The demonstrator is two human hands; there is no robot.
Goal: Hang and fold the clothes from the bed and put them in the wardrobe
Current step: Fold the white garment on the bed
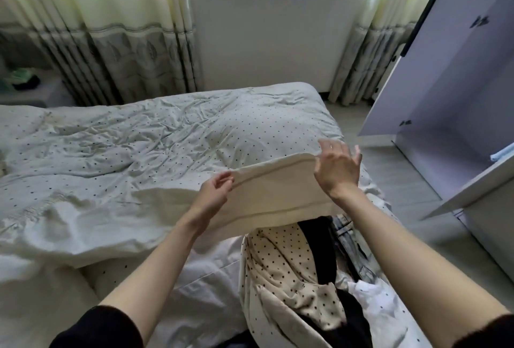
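Observation:
I hold a cream garment (275,189) with stitched seams stretched flat above the bed. My left hand (215,190) pinches its left corner. My right hand (338,168) holds its right corner between thumb and fingers, the other fingers spread. Under the garment, at the bed's near right corner, lies a pile of clothes: a cream polka-dot piece (283,264), a black piece (319,247), light washed denim (353,239) and a white dotted piece (381,308).
The bed (139,147) carries a rumpled white duvet with small dark dots. A lilac wardrobe (456,75) stands at right with its doors open over the grey floor. Curtains and a window lie behind the bed.

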